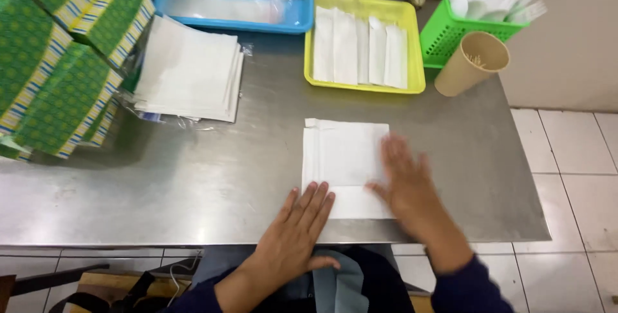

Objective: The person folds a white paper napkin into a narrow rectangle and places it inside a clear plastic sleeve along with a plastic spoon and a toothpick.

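Both hands lie flat with fingers spread, gripping nothing: the left hand (297, 232) presses the near left corner of a white paper napkin (344, 155), the right hand (405, 187), blurred, rests on its right edge. The napkin lies at the near edge of the steel desk (161, 184). Beyond it sit a stack of napkins (190, 68), a yellow tray (415, 62) of folded ones and a paper cup (470, 62).

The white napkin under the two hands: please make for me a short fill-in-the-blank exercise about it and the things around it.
1. Both hands, the left hand and the right hand, press flat on a white ____ napkin.
2. The folded napkins lie in a ____ tray.
3. The green basket holds white plastic ____.
4. The napkin lies on a ____ table.

Missing words: paper; yellow; spoons; metal
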